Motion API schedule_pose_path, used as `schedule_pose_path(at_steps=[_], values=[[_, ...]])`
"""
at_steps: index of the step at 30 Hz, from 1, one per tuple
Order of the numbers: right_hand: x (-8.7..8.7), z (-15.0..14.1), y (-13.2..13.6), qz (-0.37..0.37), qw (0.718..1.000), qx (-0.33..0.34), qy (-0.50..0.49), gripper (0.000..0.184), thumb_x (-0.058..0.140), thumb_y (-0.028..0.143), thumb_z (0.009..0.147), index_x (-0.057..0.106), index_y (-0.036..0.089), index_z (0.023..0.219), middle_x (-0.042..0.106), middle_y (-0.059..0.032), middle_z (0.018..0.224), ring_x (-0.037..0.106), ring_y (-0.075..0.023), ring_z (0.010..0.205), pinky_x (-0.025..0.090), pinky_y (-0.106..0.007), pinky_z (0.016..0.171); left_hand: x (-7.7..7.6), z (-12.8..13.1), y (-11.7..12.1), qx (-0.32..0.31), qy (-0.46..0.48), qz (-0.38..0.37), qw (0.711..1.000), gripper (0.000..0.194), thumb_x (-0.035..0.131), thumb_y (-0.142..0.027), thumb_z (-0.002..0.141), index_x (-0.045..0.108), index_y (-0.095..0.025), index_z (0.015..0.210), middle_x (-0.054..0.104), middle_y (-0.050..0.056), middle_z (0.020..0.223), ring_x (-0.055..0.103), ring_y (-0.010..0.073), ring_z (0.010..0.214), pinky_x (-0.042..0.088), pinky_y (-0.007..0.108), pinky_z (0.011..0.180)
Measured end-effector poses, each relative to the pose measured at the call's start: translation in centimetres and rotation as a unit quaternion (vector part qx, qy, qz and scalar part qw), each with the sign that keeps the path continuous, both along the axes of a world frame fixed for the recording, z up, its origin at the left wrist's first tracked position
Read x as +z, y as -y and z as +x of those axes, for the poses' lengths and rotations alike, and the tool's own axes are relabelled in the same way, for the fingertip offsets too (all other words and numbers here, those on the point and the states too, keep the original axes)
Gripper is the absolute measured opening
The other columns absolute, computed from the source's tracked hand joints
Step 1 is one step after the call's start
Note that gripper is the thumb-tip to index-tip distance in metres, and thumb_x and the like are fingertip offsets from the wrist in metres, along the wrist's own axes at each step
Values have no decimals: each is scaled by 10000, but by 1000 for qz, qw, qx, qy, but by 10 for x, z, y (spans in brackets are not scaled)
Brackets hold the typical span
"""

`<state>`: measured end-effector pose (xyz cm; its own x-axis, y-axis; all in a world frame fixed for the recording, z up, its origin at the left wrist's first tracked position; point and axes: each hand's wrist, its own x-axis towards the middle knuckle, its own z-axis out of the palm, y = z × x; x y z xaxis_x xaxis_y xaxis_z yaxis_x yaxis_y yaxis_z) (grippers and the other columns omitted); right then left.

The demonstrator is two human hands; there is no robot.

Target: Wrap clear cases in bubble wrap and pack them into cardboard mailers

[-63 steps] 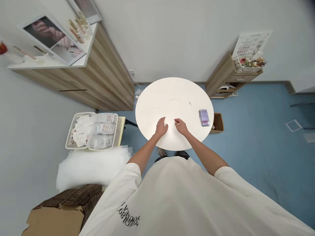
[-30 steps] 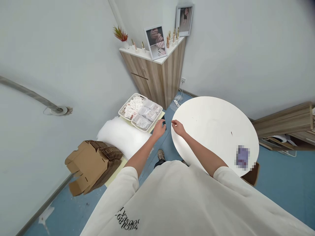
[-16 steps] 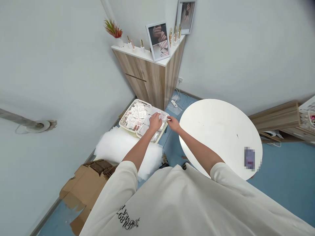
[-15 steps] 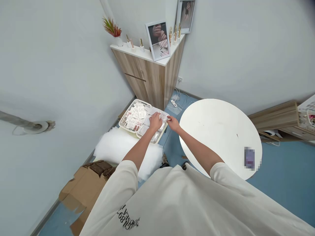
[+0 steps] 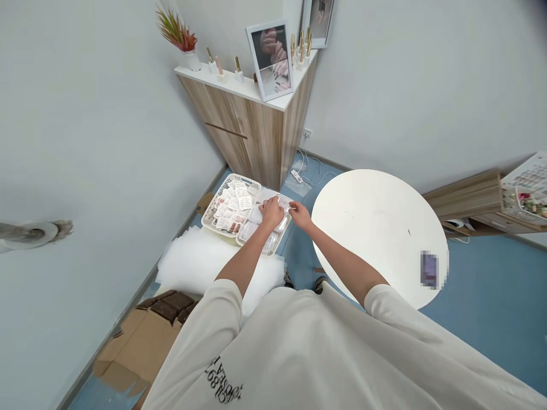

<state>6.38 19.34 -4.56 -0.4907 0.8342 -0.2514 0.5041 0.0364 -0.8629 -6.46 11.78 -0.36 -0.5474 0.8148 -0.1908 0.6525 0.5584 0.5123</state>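
A white basket on the low left holds several clear plastic packs. My left hand lies over these packs with its fingers bent down among them; its fingertips are partly hidden. At the basket's right edge is my right hand, thumb and fingers pinched together beside the packs. Whatever is between those fingertips is too small to make out. Adjoining on the left, another white basket is heaped with small printed cards, some showing reddish nail-shaped pieces.
A round white table stands close on my right, bearing a blurred-out object. Behind the baskets rises a wood-grain corner cabinet. White foam sheeting and torn cardboard lie at left. Cables and a power strip are on the floor.
The view has tilted and shifted slightly, so cabinet and baskets sit a little differently. Both hands stay at the clear packs with almost the same pose.
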Motion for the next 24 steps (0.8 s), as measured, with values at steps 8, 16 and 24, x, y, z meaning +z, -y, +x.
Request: schedule_pose_path(at_steps=[8, 16, 24], values=[[4, 7, -3, 0, 998, -38, -44, 343, 563, 187, 855, 688, 185, 1174, 717, -73, 1253, 690, -204, 1101, 498, -376, 1058, 5, 7, -2, 1, 8, 74, 997, 454, 523, -116, 870, 570, -249, 1302, 586, 119, 1369, 520, 315, 1297, 323, 503, 1096], [28, 78, -23, 31, 989, -117, -89, 388, 547, 263, 865, 642, 198, 1236, 669, -96, 1322, 694, -218, 1060, 538, -392, 994, 12, 69, -35, -93, 53, 167, 980, 507, 519, -125, 885, 510, -211, 1385, 553, 133, 1399, 508, 313, 1332, 406, 459, 1096], [14, 238, -22, 10, 980, -197, -7, 413, 531, 259, 865, 625, 223, 1266, 644, -79, 1368, 667, -218, 1121, 517, -397, 1033, -22, 212, -56, -170, 162, 115, 965, 538, 542, -119, 874, 490, -204, 1403, 562, 133, 1430, 522, 299, 1338, 405, 470, 1128]])
